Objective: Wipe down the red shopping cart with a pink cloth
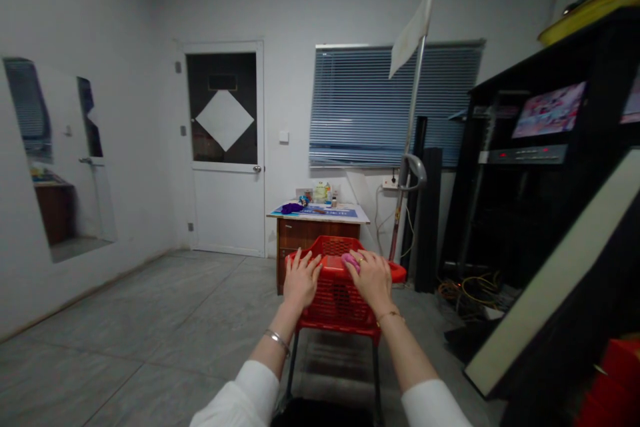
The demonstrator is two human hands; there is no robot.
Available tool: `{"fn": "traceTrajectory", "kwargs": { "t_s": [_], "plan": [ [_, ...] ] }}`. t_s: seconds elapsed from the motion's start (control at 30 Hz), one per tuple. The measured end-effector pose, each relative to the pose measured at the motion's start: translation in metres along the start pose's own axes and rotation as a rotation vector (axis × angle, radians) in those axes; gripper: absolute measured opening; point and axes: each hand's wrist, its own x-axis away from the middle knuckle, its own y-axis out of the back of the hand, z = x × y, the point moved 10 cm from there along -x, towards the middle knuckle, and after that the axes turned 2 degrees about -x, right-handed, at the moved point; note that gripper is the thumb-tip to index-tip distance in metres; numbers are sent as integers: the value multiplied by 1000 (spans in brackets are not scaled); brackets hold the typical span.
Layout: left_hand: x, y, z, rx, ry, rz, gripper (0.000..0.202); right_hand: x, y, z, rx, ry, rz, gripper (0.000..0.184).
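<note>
A red plastic shopping cart (333,307) on dark legs stands right in front of me. My left hand (301,278) rests on the left part of its red handle, fingers spread and stretched forward over the bar, with nothing visible in it. On the right part of the handle lies my right hand (373,275), its fingers curled around a small pink cloth or sponge (351,261) pressed against the bar. The palm hides part of the pink thing, so its exact kind is unclear.
Beyond the cart is a wooden desk (295,235) with bottles and a purple cloth (292,208). A pole with a white sign (413,33) rises at its right. A dark rack (500,213), loose cables (480,290) and a leaning panel (555,280) are on the right; a white door (227,207) is behind.
</note>
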Motion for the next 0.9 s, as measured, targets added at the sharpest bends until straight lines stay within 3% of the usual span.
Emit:
{"fn": "traceTrajectory", "kwargs": {
  "t_s": [0.07, 0.13, 0.3, 0.37, 0.43, 0.6, 0.67, 0.77, 0.9],
  "plan": [
    [1, 0, -1, 9, 8, -2, 40, 1, 5, -19, 12, -83, -21, 37],
    [2, -1, -4, 16, 12, -2, 40, 3, 5, -19, 28, -126, -18, 37],
    [2, 1, -9, 0, 1, -13, 40, 5, -6, 38, 29, 3, 25, 38],
    [1, 2, -7, -3, -9, -12, 39, 7, -7, 43, 3, 57, 38, 36],
    [0, 2, -4, -2, -10, -4, 39, 10, -3, 25, -21, 62, 43, 34],
    [0, 3, -1, 17, 4, 7, 39, 16, 18, -66, -20, -82, -1, 32],
    [1, 3, -3, 29, 13, 0, 38, 19, 23, -82, -19, -116, -42, 33],
    [1, 1, -6, 42, 16, -2, 39, 21, 22, -63, -18, -135, -101, 32],
    [1, -1, -7, 39, 3, 0, 40, 16, 4, 6, -36, -58, -92, 32]
  ]
}}
